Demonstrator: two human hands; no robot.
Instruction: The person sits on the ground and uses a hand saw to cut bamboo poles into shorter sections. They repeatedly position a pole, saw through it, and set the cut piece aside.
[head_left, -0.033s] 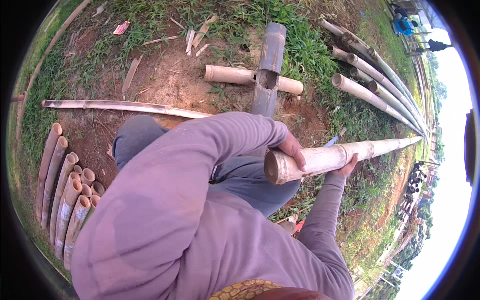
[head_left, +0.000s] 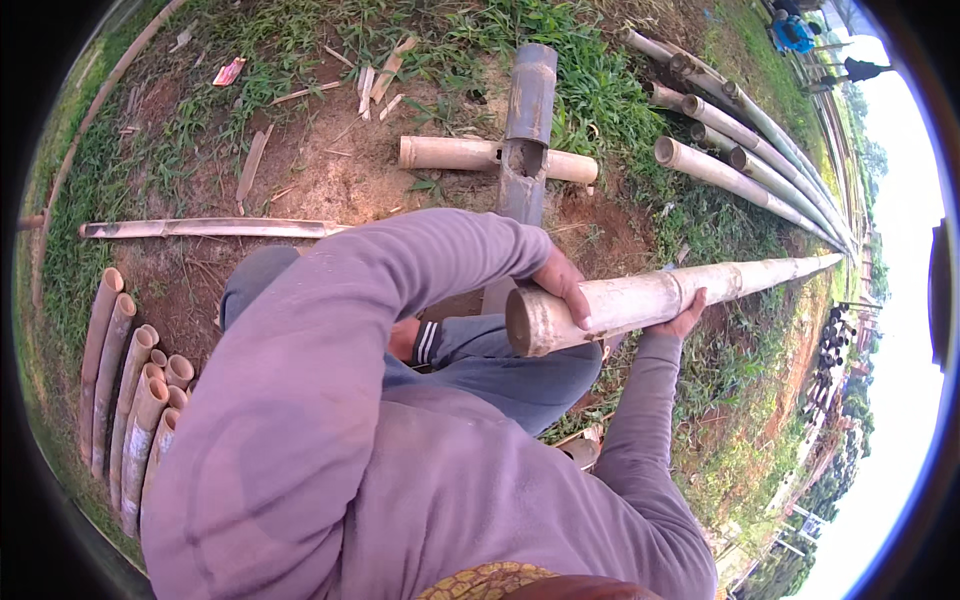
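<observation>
Item: long pale bamboo pole (head_left: 680,292), held level at centre-right, cut end nearest, left hand (head_left: 562,283) clamped over the top, right hand (head_left: 688,314) cupped beneath; best handled, I judge, by keeping both grips firm, clear of the crossed bamboo rest (head_left: 528,140) beyond.

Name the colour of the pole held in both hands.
Pale beige with grey smudges, seen in the head view: pole.

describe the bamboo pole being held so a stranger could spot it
Start at the purple-sleeved arms mid-picture. Both hands, left hand and right hand, grip a long pale bamboo pole. Unlike the poles lying on the grass, it is lifted, cut end toward the camera.
</observation>
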